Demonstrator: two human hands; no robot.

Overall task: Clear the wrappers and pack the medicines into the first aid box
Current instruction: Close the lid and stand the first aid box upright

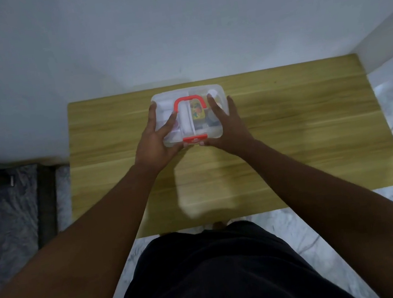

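Fingers straight, the left hand (156, 139) and right hand (226, 124) are pressing the lid of the first aid box (182, 92), sitting near the table's (314, 132) far edge with medicines (197, 109) inside and no wrappers showing, so only latching is seemingly remaining.

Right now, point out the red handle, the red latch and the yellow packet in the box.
red handle (189, 98), head view, top bar
red latch (195, 138), head view, its middle
yellow packet (196, 109), head view, printed face

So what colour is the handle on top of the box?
Red, seen in the head view: the handle on the clear first aid box.
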